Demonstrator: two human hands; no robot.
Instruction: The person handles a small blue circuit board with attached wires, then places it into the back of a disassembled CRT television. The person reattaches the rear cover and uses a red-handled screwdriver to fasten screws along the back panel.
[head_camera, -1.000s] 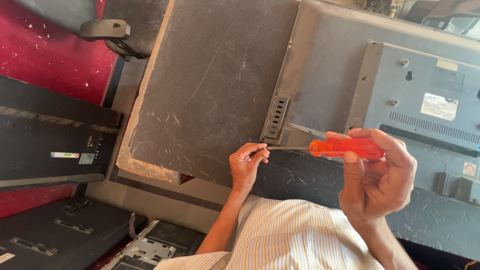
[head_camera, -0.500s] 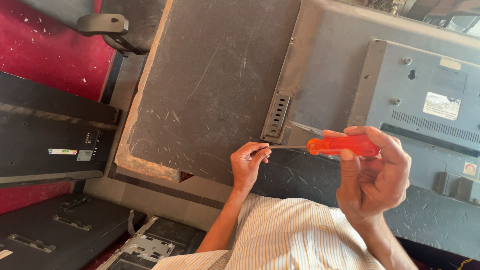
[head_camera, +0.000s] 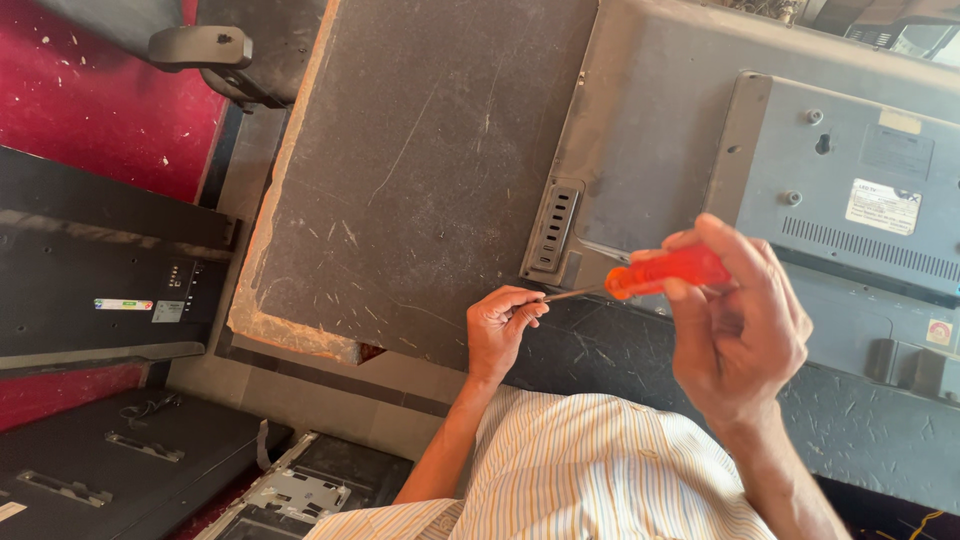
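Note:
My right hand (head_camera: 745, 330) is wrapped around the orange handle of a screwdriver (head_camera: 668, 272). The thin metal shaft runs left to my left hand (head_camera: 497, 328), whose fingertips pinch the tip; anything between them is hidden. Both hands hover over the lower edge of a grey flat television back (head_camera: 650, 150), which lies face down on a scratched dark tabletop (head_camera: 420, 180). A vertical strip of ports (head_camera: 553, 230) sits just above the shaft. My striped shirt sleeve fills the bottom.
A raised grey rear cover (head_camera: 850, 190) with screws and stickers is at the right. A black television (head_camera: 100, 270) lies at left on a red surface (head_camera: 90, 100). A black stand (head_camera: 200, 45) is top left. Another dark panel (head_camera: 100, 470) and a metal bracket (head_camera: 290, 490) lie bottom left.
My right hand has shifted its grip on the orange handle, which sits slightly higher and tilted. My left hand stays pinched on the tip in the same spot.

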